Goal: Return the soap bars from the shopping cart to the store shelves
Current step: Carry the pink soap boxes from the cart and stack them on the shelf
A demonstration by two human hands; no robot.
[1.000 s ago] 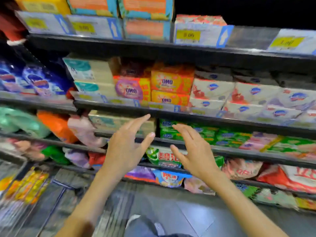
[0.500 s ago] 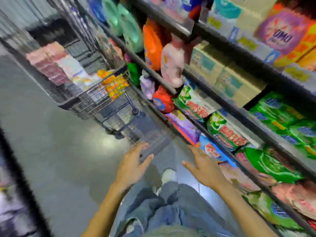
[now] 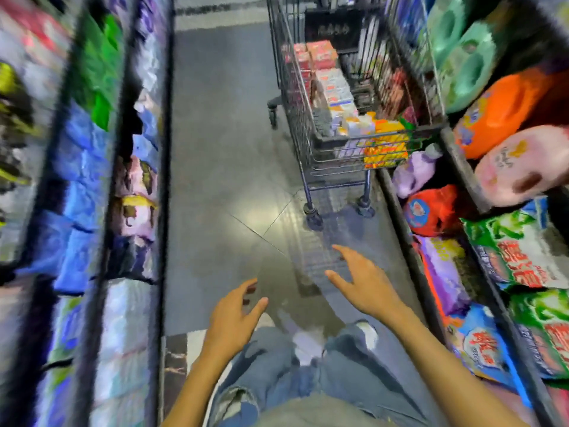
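1. The soap bars (image 3: 334,87) lay in boxes inside the single shopping cart (image 3: 335,140). They formed one row near the left wall of the basket, with red boxes at the far end and white ones nearer. Because of blur I could not count them exactly.
2. The long axis of this row pointed away from the person, along the length of the cart. The cart itself stood parallel to the right shelves (image 3: 458,167) and just beside them.
3. Yellow packs (image 3: 385,143) filled the near end of the basket.
4. Three cart wheels were visible on the grey floor (image 3: 221,149).
5. Two hands hung over the floor, well apart from the cart. The left hand (image 3: 234,315) had its fingers spread and slightly bent, holding nothing. The right hand (image 3: 366,285) was the same, a little further forward.
6. On the right shelves were one orange jug (image 3: 505,112), one pink jug (image 3: 523,167) and one red bag (image 3: 431,211).
7. The left shelves (image 3: 166,149) held blurred blue and pink packs.
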